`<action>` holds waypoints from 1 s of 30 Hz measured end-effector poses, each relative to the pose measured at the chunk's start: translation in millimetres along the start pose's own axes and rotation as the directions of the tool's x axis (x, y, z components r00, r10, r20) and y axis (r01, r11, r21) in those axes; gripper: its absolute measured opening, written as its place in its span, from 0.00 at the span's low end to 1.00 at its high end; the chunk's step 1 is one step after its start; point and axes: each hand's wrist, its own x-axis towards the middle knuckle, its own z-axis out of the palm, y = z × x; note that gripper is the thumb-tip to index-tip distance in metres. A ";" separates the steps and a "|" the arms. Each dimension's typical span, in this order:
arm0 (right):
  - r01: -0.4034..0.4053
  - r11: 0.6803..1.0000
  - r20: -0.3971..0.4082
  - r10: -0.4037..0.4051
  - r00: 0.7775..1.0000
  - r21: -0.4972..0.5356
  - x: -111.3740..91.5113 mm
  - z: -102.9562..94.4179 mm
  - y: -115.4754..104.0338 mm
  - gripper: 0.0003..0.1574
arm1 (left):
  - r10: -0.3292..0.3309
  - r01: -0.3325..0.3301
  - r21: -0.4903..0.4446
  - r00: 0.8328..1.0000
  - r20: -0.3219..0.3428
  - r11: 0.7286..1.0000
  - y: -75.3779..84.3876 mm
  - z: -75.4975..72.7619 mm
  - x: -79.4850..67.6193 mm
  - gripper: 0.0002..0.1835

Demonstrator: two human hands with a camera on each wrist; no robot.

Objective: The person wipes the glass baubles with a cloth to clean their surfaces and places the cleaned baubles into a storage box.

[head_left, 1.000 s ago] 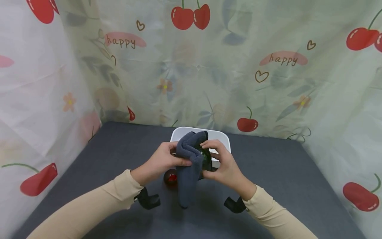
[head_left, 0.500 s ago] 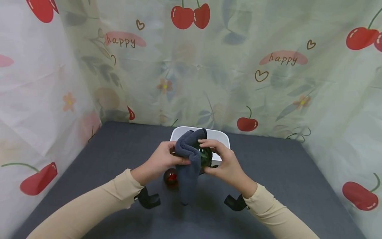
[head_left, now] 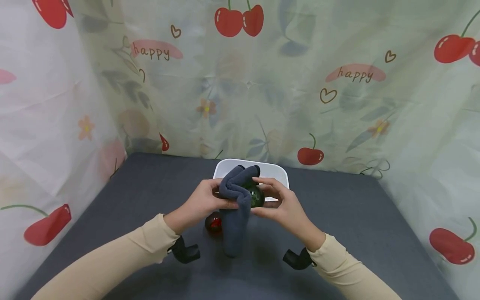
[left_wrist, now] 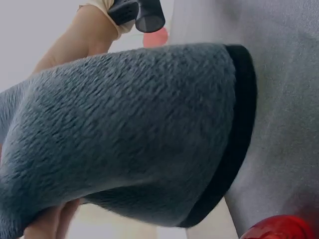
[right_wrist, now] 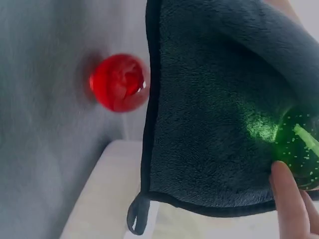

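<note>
My left hand (head_left: 204, 201) grips a dark grey plush cloth (head_left: 235, 231), thumb in front, and the cloth hangs down in folds. Between the cloth and my right hand (head_left: 281, 201) is a shiny green ball (head_left: 257, 196), pinched by the right thumb and fingers. In the right wrist view the green ball (right_wrist: 301, 147) looks see-through with light dots, and it lies against the cloth (right_wrist: 209, 119). A shiny red ball (head_left: 214, 223) rests on the table, left of the hanging cloth. The cloth hides part of the left fingers.
Behind the hands stands a white plastic tub (head_left: 279, 173), partly covered by cloth and hands. The dark grey tabletop (head_left: 337, 216) reaches back to a printed curtain (head_left: 240, 104). Black wrist mounts (head_left: 185, 251) hang below both wrists.
The right fingers have shifted on the green ball, which turns and shows more plainly beside the cloth. The left hand and the red ball stay nearly where they were.
</note>
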 end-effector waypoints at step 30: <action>0.324 0.880 -0.011 -0.349 0.937 -0.349 -1.0 3.7 -0.9 0.39 | -0.049 0.056 -0.102 0.997 0.064 0.993 -3.9 -2.1 -0.2 0.23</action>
